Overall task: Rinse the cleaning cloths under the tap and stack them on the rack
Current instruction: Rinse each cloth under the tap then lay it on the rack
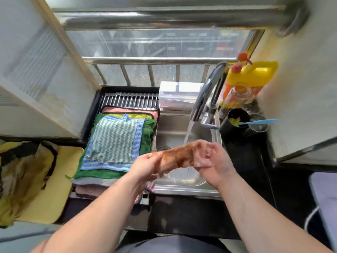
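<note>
Over the steel sink [169, 133] I hold a rolled orange-brown cloth [177, 157] stretched between both hands. My left hand [145, 164] grips its left end and my right hand [212, 158] grips its pink right end. The tap [206, 94] is running, and its stream falls onto the cloth beside my right hand. Left of the sink, a stack of cloths lies on the black rack [127, 100]: a teal-and-white striped cloth [114, 140] on top, then a blue one [107, 166], a green one [147, 139] and others below.
A heap of yellow cloths [36, 181] lies on the counter at the left. Behind the sink stand a clear plastic box [177, 94], a yellow jug [253, 73], a glass jar [240, 94] and a black cup [237, 118] with a blue-handled brush [260, 122]. A window railing runs behind.
</note>
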